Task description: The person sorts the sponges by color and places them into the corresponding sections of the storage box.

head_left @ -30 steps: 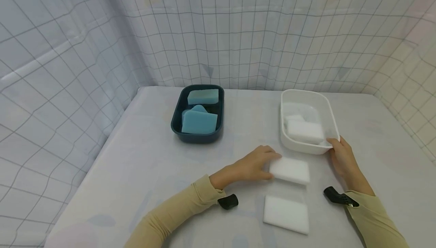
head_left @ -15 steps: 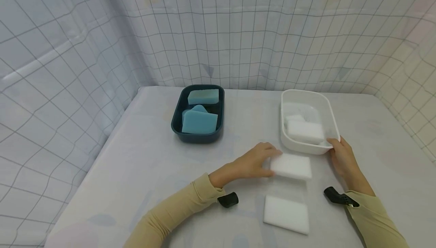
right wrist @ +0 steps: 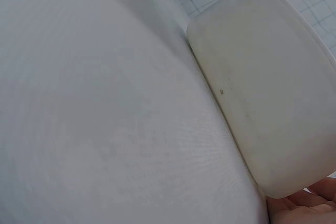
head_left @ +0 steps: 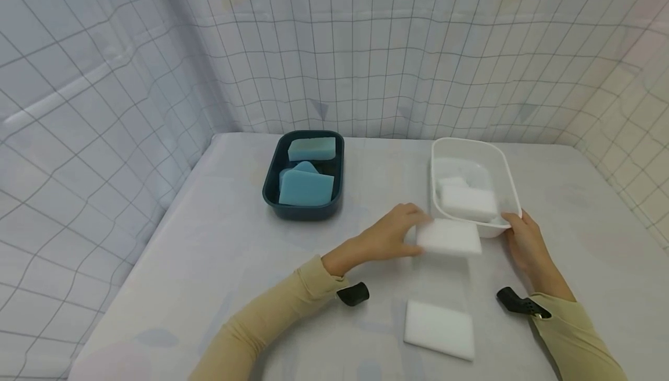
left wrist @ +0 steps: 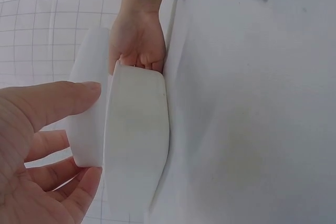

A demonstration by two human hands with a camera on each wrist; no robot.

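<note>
My left hand (head_left: 391,234) pinches a white sponge block (head_left: 448,237) by its left end, thumb on one side and fingers on the other in the left wrist view. The block hangs above the table, just in front of the near wall of the white bin (head_left: 438,216). At the bin's near right corner, my right hand (head_left: 528,247) grips the rim, thumb over the top. Inside that bin lie white sponge blocks (head_left: 468,202). Another flat white sponge block (head_left: 439,330) rests on the table nearer to me.
A dark teal bin (head_left: 304,212) stands at the back left with several blue sponges (head_left: 306,188) in it. Grid-patterned white cloth (head_left: 366,50) closes off the back and sides. A pale cloth covers the table (head_left: 219,253).
My left hand has lifted the white sponge block off the table and carried it forward toward the white bin. My right hand has stayed on the rim.
</note>
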